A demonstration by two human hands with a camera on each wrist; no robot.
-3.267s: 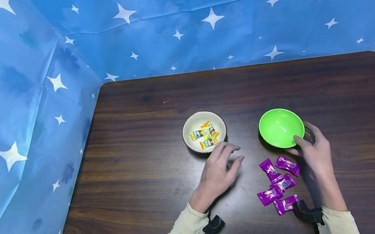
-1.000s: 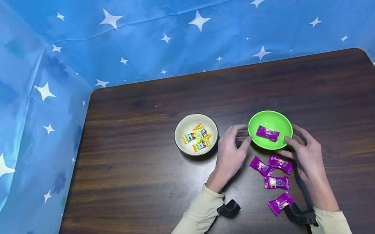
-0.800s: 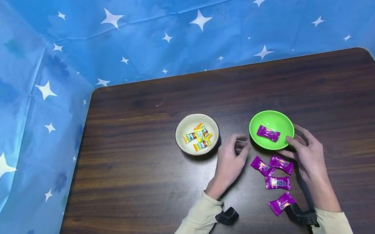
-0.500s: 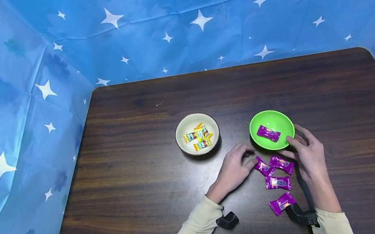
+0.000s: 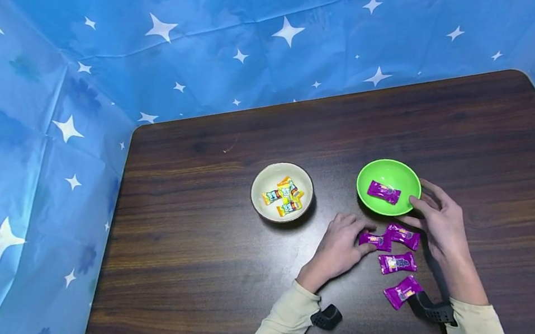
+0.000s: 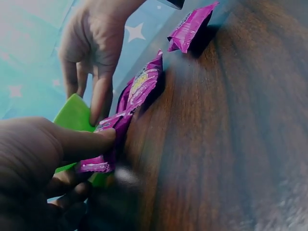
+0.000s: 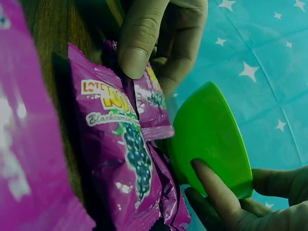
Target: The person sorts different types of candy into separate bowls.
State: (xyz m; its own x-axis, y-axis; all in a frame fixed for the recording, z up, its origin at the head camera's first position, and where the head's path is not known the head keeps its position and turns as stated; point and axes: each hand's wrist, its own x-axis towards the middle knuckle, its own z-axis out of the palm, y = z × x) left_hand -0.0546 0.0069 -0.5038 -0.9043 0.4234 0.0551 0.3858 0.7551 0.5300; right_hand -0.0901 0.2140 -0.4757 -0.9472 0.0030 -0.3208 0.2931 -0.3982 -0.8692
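My left hand (image 5: 340,246) pinches a purple-wrapped candy (image 5: 373,241) between thumb and fingers, low at the table. In the right wrist view the thumb lies over this candy (image 7: 153,103), behind another wrapper printed "Blackcurrant". With my right hand (image 5: 448,227) I hold the green bowl (image 5: 384,169) by its right side, thumb on the rim and fingers beneath. One purple candy (image 5: 383,192) lies inside that bowl. Three more purple candies (image 5: 398,262) lie on the table below it, the nearest one beside my right wrist strap.
A cream bowl (image 5: 271,177) with a dark rim stands to the left, with several yellow-wrapped candies (image 5: 289,195) in it. The dark wooden table (image 5: 197,237) meets a blue star-patterned cloth (image 5: 215,24) at its back and left.
My left hand put a purple candy in the green bowl, drew back from it, then came down to another candy and took hold, turning it slightly. My right hand keeps holding the bowl.
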